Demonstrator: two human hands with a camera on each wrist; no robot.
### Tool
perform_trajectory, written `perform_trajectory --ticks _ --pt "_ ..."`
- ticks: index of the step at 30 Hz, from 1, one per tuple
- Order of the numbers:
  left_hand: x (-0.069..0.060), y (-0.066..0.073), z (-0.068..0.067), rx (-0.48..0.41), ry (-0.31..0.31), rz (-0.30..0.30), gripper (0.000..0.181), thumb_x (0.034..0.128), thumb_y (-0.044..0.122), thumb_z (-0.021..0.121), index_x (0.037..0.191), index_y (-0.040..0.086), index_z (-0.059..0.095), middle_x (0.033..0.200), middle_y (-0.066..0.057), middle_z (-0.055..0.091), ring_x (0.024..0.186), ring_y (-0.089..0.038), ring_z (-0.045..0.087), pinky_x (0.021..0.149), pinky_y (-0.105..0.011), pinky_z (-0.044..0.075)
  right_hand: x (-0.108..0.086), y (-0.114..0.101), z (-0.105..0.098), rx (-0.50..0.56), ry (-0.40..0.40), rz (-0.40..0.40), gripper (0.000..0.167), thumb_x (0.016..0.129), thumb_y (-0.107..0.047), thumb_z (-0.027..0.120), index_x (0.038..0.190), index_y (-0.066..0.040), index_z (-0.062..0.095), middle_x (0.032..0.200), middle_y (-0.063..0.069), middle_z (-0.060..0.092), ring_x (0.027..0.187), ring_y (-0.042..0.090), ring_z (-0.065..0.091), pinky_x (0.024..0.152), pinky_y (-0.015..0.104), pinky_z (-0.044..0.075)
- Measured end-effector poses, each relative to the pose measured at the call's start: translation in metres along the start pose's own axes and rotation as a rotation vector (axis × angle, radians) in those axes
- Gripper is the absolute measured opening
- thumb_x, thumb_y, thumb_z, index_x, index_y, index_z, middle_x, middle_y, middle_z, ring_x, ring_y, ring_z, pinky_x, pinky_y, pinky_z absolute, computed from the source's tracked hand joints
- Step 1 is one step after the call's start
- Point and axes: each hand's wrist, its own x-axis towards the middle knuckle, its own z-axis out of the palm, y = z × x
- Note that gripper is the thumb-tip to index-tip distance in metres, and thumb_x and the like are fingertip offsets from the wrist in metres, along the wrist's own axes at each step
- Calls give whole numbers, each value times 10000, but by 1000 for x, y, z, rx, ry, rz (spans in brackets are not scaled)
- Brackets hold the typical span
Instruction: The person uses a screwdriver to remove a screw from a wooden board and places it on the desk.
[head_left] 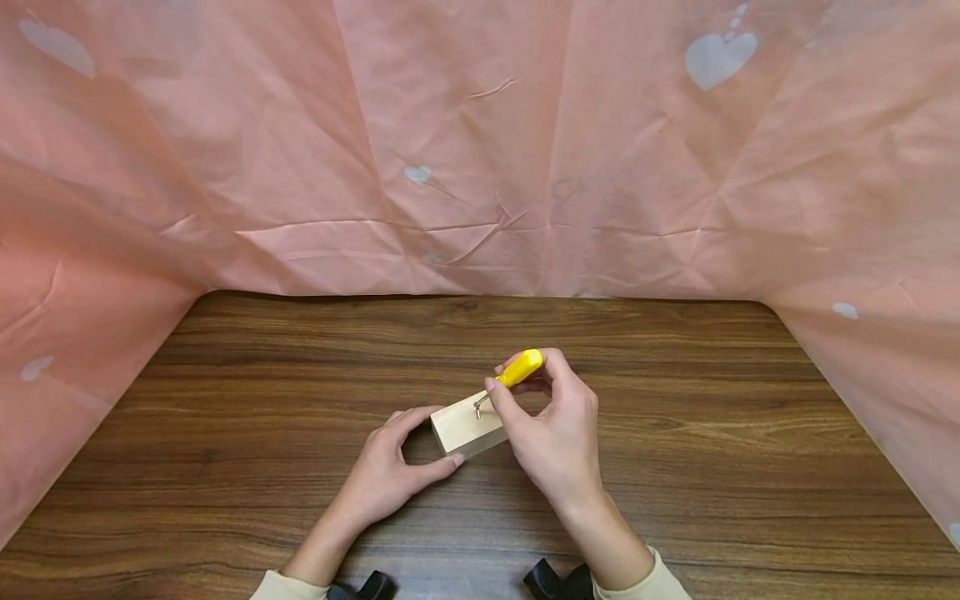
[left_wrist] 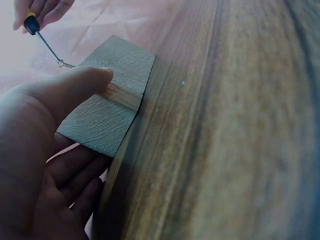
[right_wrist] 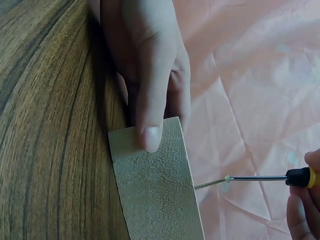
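A pale wooden block (head_left: 460, 423) lies on the table, with a metal screw (right_wrist: 211, 183) standing out of its top face, most of its thread showing. My left hand (head_left: 386, 475) grips the block's left end, thumb on the near side and fingers round the far side. Between thumb and fingers, my right hand (head_left: 558, 429) holds a yellow screwdriver (head_left: 522, 367) with a black collar. In the right wrist view the screwdriver's tip meets the screw head, and screw and shaft form a slight angle. The right hand covers the block's right end in the head view.
The brown wood-grain table (head_left: 712, 433) spreads around both hands. Pink cloth (head_left: 450, 150) with pale hearts hangs along the back and both sides. Two black objects (head_left: 558, 581) show near the wrists at the bottom edge.
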Motion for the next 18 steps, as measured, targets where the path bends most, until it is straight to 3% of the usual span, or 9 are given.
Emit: perform_trajectory --ticks 9,15,18 --pt "0 1 0 -2 3 1 573 815 378 948 1337 321 719 1278 134 738 1197 -99 645 1096 -449 491 -1 6 3 -35 -16 -112 119 919 -131 864 1023 -139 807 992 -60 764 832 103 704 741 293 605" --pt "0 1 0 -2 3 4 579 814 378 948 1341 308 720 1280 121 739 1201 -104 647 1101 -462 492 -3 3 1 -78 -68 -149 165 930 -74 813 1080 -141 804 944 -58 700 810 91 688 518 222 455" --pt "0 1 0 -1 6 6 574 814 374 948 1338 308 721 1276 121 739 1196 -102 649 1096 -457 494 -3 2 1 -103 -72 -178 202 915 -56 809 1105 -103 761 941 -20 722 801 107 700 571 226 505"
